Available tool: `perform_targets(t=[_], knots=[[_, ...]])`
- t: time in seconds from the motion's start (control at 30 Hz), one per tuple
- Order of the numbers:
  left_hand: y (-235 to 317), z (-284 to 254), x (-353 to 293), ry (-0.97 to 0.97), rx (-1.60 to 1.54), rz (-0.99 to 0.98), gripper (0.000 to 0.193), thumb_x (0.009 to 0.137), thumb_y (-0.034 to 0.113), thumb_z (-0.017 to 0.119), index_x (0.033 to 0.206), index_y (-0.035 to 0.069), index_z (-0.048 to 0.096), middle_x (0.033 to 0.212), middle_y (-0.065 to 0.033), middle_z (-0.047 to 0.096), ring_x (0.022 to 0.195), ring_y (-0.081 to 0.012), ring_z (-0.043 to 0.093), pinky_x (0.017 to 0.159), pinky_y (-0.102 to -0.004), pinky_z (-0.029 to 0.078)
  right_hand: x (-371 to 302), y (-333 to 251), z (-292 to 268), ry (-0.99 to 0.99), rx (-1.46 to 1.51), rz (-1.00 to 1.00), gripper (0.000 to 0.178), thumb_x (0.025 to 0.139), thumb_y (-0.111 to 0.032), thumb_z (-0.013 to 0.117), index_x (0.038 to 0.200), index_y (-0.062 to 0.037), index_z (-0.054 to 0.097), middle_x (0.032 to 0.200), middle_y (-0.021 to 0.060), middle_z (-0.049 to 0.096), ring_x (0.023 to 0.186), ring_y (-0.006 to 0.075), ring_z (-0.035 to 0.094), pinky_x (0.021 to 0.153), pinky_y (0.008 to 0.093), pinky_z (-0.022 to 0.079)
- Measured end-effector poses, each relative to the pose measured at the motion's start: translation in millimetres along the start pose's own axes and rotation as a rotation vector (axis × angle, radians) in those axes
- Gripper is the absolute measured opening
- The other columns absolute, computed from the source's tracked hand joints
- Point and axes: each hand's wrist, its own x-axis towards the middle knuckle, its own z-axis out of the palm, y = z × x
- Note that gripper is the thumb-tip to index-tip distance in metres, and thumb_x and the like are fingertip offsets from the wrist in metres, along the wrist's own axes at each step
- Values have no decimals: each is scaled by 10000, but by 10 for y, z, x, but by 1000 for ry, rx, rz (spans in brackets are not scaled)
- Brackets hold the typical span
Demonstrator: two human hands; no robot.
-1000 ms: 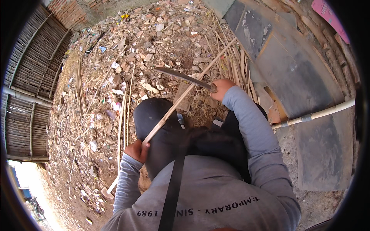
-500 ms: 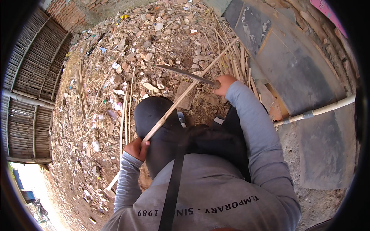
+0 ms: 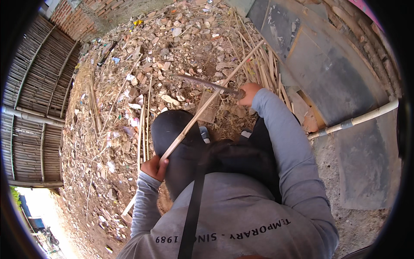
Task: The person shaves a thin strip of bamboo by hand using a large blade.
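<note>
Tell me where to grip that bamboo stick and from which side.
Grip the bamboo stick near its lower end, where the left hand already wraps it, coming from the left. It slants up to the right, and the blade held by the right hand crosses its upper part, so staying low is probably safest.

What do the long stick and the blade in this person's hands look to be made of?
Stick: pale tan, straight and matte, likely split bamboo or cane, like the strips piled nearby. Blade: dull grey, probably unpolished metal; the right hand hides its handle.
</note>
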Motion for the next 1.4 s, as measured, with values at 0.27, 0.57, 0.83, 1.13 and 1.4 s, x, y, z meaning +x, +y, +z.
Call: perform_targets(t=[0.27, 0.57, 0.83, 1.13, 1.4], knots=[[43, -12, 3, 19, 31, -5, 462, 886, 429, 580, 646, 47, 479, 501, -171, 487, 494, -392, 535, 464, -455, 401, 60, 149, 16, 197, 74, 195, 411, 651, -323, 697, 965, -58, 680, 945, 179, 659, 895, 331, 638, 806, 397, 506], [117, -58, 16, -1, 22, -17, 456, 892, 432, 568, 660, 45, 497, 509, -174, 497, 504, -390, 545, 473, -456, 411, 94, 188, 7, 66, 61, 133, 393, 634, -338, 710, 914, -63, 692, 882, 178, 671, 873, 330, 644, 791, 400, 509], [55, -30, 11, -8, 41, -15, 462, 889, 429, 576, 650, 43, 490, 495, -171, 486, 494, -381, 545, 466, -448, 409, 35, 116, 57, 226, 73, 200, 412, 627, -336, 703, 933, -61, 689, 911, 176, 669, 881, 332, 640, 789, 400, 511], [94, -59, 37, -13, 24, -32, 461, 881, 423, 595, 641, 43, 495, 483, -157, 480, 473, -362, 541, 456, -436, 405, 120, 223, 23, 69, 86, 174, 418, 660, -376, 726, 935, -64, 687, 852, 150, 682, 821, 315, 649, 752, 416, 505], [53, -68, 29, -49, 27, -32, 457, 893, 424, 563, 674, 28, 501, 522, -184, 496, 528, -398, 548, 493, -457, 410, -23, 123, 0, 172, 115, 132, 424, 633, -344, 693, 934, -45, 691, 912, 171, 672, 881, 326, 643, 789, 403, 506]])
